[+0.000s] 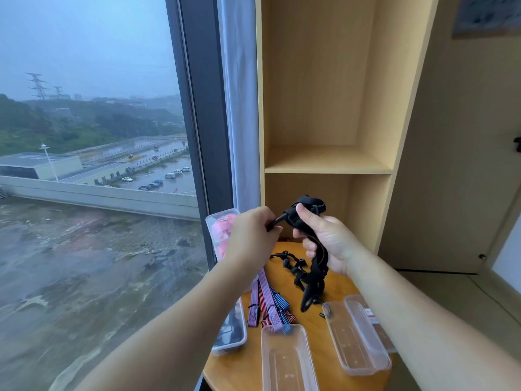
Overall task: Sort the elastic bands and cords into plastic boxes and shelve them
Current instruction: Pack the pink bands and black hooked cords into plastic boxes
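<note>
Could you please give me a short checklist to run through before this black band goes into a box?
1. Fingers of the right hand curled round the black elastic band: ok.
2. The left hand pinches the band's end: ok.
3. The empty plastic box in front is open: ok.
4. Band's hanging tail free of the black cords on the table: cannot tell, they overlap in view.
5. Bare room on the shelf: ok.
6. The striped bands boxed: not ok, they lie on the table.
</note>
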### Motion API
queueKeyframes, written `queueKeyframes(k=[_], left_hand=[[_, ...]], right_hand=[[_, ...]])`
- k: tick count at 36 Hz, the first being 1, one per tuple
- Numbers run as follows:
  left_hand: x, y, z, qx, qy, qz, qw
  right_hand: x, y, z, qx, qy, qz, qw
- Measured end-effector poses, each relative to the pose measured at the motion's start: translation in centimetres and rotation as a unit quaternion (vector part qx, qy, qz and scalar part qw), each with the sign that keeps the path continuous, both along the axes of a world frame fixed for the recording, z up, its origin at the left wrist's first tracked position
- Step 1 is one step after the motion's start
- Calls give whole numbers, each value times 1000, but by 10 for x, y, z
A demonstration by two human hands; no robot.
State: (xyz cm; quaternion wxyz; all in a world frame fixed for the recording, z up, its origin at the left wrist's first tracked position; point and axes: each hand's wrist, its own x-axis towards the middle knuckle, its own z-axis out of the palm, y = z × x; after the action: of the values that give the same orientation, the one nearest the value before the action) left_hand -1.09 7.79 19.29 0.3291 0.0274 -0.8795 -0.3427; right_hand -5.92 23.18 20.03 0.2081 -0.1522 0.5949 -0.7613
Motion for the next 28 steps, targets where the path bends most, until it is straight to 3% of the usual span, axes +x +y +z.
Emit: queueKeyframes(k=[2,4,7,11,13,15,18,21,23,25,28], left_hand=[[2,5,0,-55,24,-10,998],[3,7,-3,-53,47,-32,997],[7,3,-7,87,11,-113,990],[14,1,-5,234,-52,-196,951],[15,3,-2,345,-90,-218,908],[16,2,1,454,-134,-258,842],[17,0,1,529,-173,-309,771],[17,-3,-1,578,-172,-317,732],[18,-4,-1,585,-163,-301,735],[17,-3,-4,566,-143,-274,764],[15,-1,-12,432,-99,-191,876]], right_hand=[[-1,-1,-1,4,-4,-39,999],[-1,0,-2,-15,5,-47,999],[-3,5,-2,-35,25,-27,999],[-6,11,-1,-43,36,-3,998],[-6,12,-2,-48,42,11,998],[-4,12,-3,-46,46,24,998],[-2,11,-6,-52,49,40,997],[0,10,-8,-47,46,55,996],[1,10,-8,-30,33,63,997],[1,9,-8,3,13,61,998],[4,4,-9,65,-9,37,997]])
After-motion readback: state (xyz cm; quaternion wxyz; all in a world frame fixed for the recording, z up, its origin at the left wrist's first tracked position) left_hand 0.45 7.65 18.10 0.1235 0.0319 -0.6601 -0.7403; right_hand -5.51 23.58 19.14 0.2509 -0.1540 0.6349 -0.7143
